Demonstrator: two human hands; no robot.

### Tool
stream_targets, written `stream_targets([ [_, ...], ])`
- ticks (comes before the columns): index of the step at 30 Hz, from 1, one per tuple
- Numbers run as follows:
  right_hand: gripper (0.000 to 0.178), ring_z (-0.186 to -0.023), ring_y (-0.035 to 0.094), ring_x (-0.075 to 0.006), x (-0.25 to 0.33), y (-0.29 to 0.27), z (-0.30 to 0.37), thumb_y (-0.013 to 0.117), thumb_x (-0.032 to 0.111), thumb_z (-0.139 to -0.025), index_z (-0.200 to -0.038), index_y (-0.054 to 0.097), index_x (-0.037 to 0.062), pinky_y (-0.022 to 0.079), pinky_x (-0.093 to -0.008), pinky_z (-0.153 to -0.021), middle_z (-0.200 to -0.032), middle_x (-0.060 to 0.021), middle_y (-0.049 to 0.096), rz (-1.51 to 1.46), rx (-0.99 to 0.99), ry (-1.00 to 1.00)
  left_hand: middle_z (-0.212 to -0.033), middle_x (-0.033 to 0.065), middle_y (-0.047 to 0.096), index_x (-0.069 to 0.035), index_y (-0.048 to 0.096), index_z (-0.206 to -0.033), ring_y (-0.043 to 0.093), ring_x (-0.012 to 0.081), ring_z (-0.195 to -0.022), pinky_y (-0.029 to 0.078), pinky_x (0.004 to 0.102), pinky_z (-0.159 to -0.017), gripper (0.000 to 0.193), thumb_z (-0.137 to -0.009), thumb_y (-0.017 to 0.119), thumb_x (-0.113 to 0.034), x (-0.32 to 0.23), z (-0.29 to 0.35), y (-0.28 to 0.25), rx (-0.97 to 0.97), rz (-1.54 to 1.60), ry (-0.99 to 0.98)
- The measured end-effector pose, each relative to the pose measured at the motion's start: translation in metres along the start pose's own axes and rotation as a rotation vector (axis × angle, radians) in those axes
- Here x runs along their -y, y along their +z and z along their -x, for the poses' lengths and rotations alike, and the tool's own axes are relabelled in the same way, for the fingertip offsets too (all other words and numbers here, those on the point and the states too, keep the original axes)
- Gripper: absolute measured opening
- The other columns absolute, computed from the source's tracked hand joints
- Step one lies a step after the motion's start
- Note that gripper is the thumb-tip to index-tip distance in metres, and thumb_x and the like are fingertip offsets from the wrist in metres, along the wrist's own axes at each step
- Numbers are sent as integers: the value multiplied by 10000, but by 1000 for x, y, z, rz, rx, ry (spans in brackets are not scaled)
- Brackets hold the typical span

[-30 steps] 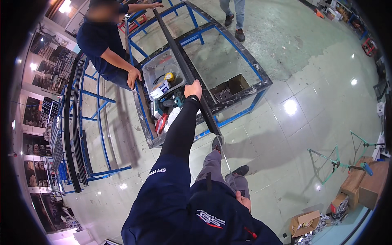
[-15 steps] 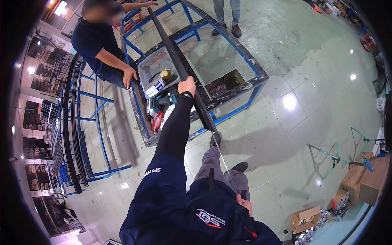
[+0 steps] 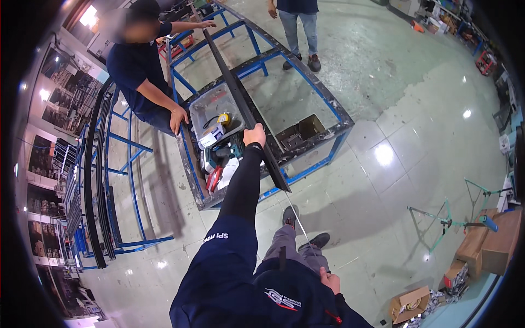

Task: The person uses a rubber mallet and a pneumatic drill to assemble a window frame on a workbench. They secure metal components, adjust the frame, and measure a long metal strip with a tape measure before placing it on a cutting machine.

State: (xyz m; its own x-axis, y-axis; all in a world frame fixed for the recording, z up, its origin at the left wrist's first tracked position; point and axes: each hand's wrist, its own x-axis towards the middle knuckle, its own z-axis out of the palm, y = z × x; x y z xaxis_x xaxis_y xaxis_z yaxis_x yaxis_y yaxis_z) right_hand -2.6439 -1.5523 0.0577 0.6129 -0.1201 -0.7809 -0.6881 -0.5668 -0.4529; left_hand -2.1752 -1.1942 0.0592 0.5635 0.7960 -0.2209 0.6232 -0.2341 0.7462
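Note:
My left hand (image 3: 254, 135) is closed round a long black metal profile (image 3: 229, 82), near its close end. The profile lies lengthwise over a black-topped, blue-legged frame table (image 3: 344, 123). From its near end a thin pale strip (image 3: 298, 218) runs down toward my waist. My right hand (image 3: 330, 281) is closed at my right hip, where the strip leads; the fingers are partly hidden. Across the table's left side, a co-worker (image 3: 134, 76) rests one hand on the table edge and stretches the other toward the profile's far end.
On the table are a clear plastic bin (image 3: 205, 106), a yellow tape measure (image 3: 223, 118), a teal power tool (image 3: 232, 147) and a red-handled tool (image 3: 214, 178). A rack of black profiles (image 3: 90, 180) stands left. Another person (image 3: 298, 27) stands beyond; cardboard boxes (image 3: 410, 304) and green stands (image 3: 445, 223) are right.
The table and profile sit slightly lower in view. My right hand has shifted a little right and down, with the strip still stretching from the profile's end. My left hand keeps its grip.

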Motion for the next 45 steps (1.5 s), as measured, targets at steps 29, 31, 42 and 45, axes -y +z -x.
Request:
stream_targets([
  [29,746,-467,507,-202,15,2,-28,523,600,-939,-629,608,-73,411,-436,-516,-473,-154,501,-95,7,-80,-1203,332,599,113,498,-1239,570,439,-1175,436,434,-1012,652,-812,605,-368,2,2,-7,73,26,-24],
  [31,749,-470,515,-208,15,3,-30,520,605,-937,-634,610,-74,412,-441,-519,-477,-157,508,-93,8,-81,-1200,332,600,112,498,-1236,572,441,-1172,437,434,-1011,647,-813,603,-367,2,1,-5,71,21,-25],
  [42,731,-569,602,-388,13,4,-24,461,582,-963,-697,613,-81,422,-484,-566,-595,-274,554,-5,-7,-101,-1123,338,628,92,614,-1086,588,458,-1123,455,461,-975,590,-773,575,-405,5,-7,3,8,19,8],
  [45,683,-646,621,-445,10,0,3,448,535,-980,-725,625,-73,422,-497,-576,-658,-306,565,21,-41,-97,-1147,331,624,106,609,-1119,573,443,-1157,443,447,-993,615,-779,573,-405,-1,2,4,22,36,28],
])
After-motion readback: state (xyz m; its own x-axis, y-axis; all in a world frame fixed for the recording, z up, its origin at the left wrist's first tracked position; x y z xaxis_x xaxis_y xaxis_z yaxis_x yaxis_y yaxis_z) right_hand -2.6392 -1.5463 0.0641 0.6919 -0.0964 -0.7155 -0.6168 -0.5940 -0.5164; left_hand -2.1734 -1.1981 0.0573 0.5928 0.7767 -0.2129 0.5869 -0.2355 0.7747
